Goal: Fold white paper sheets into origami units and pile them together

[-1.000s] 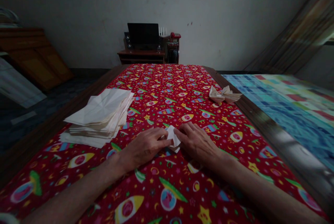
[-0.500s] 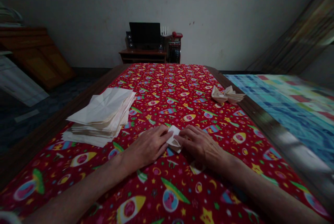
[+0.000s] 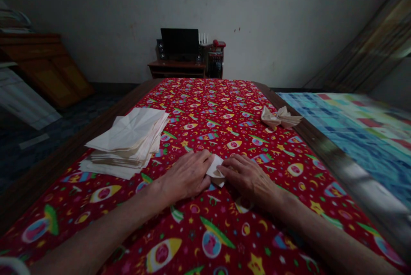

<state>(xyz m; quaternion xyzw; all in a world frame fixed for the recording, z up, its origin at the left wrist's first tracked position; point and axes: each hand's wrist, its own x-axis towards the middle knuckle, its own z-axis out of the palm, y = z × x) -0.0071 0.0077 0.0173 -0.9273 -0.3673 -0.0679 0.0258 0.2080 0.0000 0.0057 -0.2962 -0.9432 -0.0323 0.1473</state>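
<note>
Folded paper [image 3: 215,171]: small and white, lying on the printed cloth between the two hands, its left and right edges touched by the fingers.

Left hand [image 3: 184,176]: lies palm down on the cloth, fingers reaching to the paper's left side.

Right hand [image 3: 247,178]: lies palm down, fingers against the paper's right side and nearly meeting the left hand's.

Grip: both hands look flat and close on the paper; in this dim view, I cannot tell whether either is clamped on it.

Stack [image 3: 128,142]: loose creased paper sheets, piled on the cloth left of the left hand and just beside it.

Folded pieces [image 3: 281,116]: a crumpled cream cluster, well ahead of the right hand, near the bench's right edge.

Bench [image 3: 316,146]: wooden, covered by a red cloth [image 3: 205,95] printed with rockets and stars.

Beyond: a monitor [image 3: 180,42] and a red telephone [image 3: 219,43] stand on a low desk [image 3: 176,69] against the wall.
</note>
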